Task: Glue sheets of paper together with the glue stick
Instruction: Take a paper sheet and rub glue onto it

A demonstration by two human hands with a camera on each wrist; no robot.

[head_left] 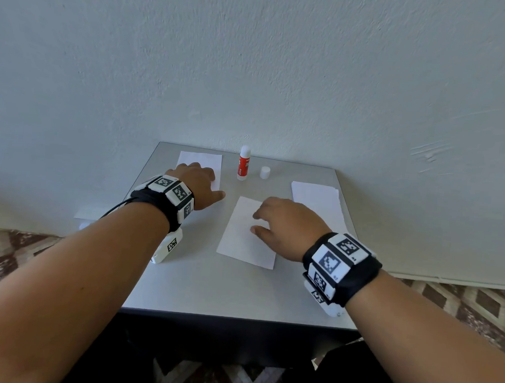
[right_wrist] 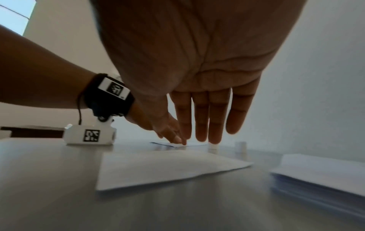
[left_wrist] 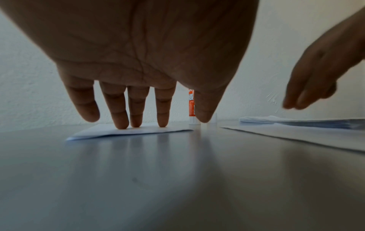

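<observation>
- The glue stick (head_left: 243, 163) stands upright near the table's (head_left: 206, 287) far edge, uncapped, its long axis vertical; its white cap (head_left: 265, 172) stands just beside it at its 3 o'clock.
- From the left hand (head_left: 198, 183) the stick lies at about 1 o'clock, near; from the right hand (head_left: 284, 226) it lies at about 11 o'clock, farther off. The left hand is the nearer one.
- The left hand lies with straight fingers, three fingertips (left_wrist: 136, 123) pressing down on the far-left paper sheet (head_left: 200, 160); it grips nothing.
- The right hand hovers over the centre paper sheet (head_left: 243, 237), fingers straight and relaxed, holding nothing; whether it touches the sheet I cannot tell.
- The centre sheet's long axis runs roughly 12 to 6 o'clock, tilted slightly, at about 6 o'clock from the stick.
- A paper stack (head_left: 317, 198) lies at 3 o'clock of the centre sheet.
- Judgement: picking up the stick is likely the next step, an upright grasp from the side.
</observation>
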